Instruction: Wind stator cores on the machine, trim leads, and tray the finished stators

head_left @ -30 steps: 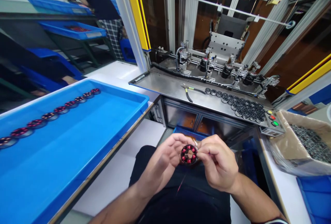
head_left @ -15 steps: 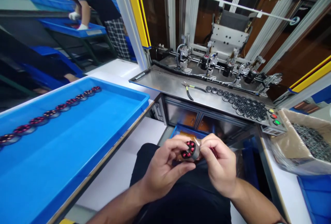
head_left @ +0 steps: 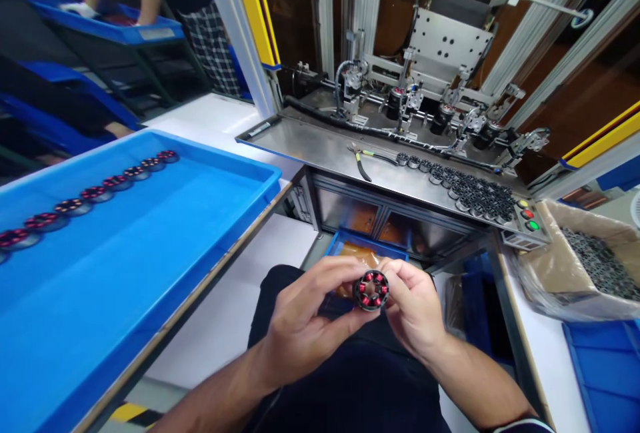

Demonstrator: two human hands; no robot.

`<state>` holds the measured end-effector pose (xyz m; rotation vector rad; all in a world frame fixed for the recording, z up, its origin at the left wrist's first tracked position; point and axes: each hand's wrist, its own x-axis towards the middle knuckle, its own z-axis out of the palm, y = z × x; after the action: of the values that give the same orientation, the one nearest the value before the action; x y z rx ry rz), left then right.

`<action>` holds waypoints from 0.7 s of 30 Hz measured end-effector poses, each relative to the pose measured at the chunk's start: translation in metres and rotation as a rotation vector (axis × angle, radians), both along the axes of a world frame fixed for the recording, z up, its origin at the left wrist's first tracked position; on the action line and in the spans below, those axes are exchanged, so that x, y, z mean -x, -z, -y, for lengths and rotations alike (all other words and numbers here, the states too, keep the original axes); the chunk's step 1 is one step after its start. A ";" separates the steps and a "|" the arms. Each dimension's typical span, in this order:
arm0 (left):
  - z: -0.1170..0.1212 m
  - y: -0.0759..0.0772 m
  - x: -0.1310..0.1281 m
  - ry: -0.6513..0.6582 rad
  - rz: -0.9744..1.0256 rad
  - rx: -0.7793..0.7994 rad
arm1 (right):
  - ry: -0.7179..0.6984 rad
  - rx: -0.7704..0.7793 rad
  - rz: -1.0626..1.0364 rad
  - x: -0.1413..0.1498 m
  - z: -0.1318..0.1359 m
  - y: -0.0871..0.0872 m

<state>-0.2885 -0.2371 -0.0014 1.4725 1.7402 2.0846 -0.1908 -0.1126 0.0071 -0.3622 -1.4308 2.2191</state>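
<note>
A motor stator, a dark ring with red copper windings inside, is held over my lap with its open face turned up toward me. My left hand grips it from the left, with fingers along the top and the thumb underneath. At its right edge, my right hand is closed, thumb and fingers pressed against the side. What lies under the right fingertips is partly hidden. In the large blue tray on the left, a row of similar wound stators runs along the far side.
Green-handled pliers and many dark stator cores lie on the metal ledge before a winding machine. A button box and a carton of parts stand at right. A co-worker's arms reach into another tray at upper left.
The stator has turned so its face points more squarely at me. My right hand has come closer against its side. The view has shifted slightly.
</note>
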 end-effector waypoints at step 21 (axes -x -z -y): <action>-0.016 -0.015 -0.008 0.732 1.112 0.175 | 0.156 -1.324 -0.342 -0.021 -0.039 -0.042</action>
<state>-0.2801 -0.2215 0.0140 0.5016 0.7502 1.6820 -0.1703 -0.0738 0.0496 0.3340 -2.1484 0.7839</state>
